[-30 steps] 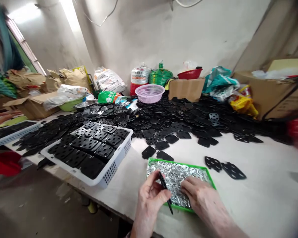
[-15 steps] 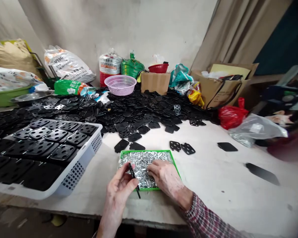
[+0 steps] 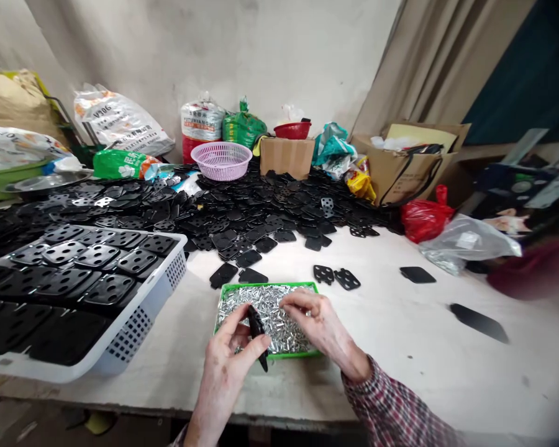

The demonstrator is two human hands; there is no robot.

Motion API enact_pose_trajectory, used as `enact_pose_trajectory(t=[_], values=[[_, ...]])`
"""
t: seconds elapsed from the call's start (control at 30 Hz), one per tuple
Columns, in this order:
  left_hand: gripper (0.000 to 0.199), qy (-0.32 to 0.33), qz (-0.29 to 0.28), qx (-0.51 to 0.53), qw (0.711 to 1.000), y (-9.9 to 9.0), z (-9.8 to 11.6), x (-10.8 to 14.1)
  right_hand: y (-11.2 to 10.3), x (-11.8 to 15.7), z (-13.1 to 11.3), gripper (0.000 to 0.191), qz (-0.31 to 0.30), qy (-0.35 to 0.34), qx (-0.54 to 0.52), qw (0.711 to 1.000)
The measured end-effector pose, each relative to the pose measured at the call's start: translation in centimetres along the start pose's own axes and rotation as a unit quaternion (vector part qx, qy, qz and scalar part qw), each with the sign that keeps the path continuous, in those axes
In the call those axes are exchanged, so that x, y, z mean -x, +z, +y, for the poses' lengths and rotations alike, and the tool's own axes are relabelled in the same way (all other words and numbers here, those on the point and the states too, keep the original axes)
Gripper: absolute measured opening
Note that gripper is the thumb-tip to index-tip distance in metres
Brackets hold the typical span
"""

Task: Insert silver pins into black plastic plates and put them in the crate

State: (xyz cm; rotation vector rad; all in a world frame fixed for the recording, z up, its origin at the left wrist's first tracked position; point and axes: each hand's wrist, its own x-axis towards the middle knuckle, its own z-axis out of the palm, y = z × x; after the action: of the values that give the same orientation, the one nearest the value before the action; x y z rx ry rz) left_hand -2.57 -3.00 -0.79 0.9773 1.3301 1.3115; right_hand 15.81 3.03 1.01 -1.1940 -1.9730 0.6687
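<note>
My left hand [image 3: 228, 357] grips a thin black plate [image 3: 258, 338] between thumb and fingers, turned nearly edge-on to me. Below both hands lies a shallow green-rimmed tray [image 3: 286, 356] full of small silvery metal pins [image 3: 261, 298] that look like rivets. My right hand [image 3: 317, 320] is over the tray's right side, thumb and fingertips pinched together. Whatever is between those fingertips is too small to tell. Just behind the tray, two black plates [image 3: 253, 276] lie flat, and a pair of plates with holes [image 3: 347, 279] rests to the right.
On the left a white basket [image 3: 142, 323] holds rows of black plates. A wide heap of loose plates [image 3: 261, 205] covers the table's back, before a pink basket [image 3: 221, 161], a cardboard box [image 3: 286, 158] and sacks. A red bag [image 3: 426, 217] and a clear bag [image 3: 470, 242] stand right.
My right hand has lifted from among the metal pins and drawn slightly right, fingers pinched. The plate in my left hand has turned a little, showing more of its face. The view has shifted slightly.
</note>
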Motion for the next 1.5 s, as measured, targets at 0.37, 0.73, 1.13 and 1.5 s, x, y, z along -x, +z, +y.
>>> enact_pose_trajectory(t=[0.37,0.73,1.13,1.5], values=[[0.074,0.019,-0.011,-0.095,0.995,1.0,0.7,-0.5,-0.3,0.1,-1.7,0.026,-0.075,0.100,-0.424,0.897],[0.066,0.088,-0.003,-0.221,0.971,1.6,1.8,0.0,-0.6,1.1,-3.3,0.011,0.038,-0.055,-0.127,0.990],[0.061,0.180,0.045,-0.271,0.944,1.7,1.3,0.3,-1.1,1.4,-4.1,0.047,0.009,-0.021,-0.046,0.999],[0.058,0.238,0.048,-0.260,0.934,1.4,0.9,1.0,-0.6,1.1,-6.1,0.052,0.008,-0.092,0.133,0.987]])
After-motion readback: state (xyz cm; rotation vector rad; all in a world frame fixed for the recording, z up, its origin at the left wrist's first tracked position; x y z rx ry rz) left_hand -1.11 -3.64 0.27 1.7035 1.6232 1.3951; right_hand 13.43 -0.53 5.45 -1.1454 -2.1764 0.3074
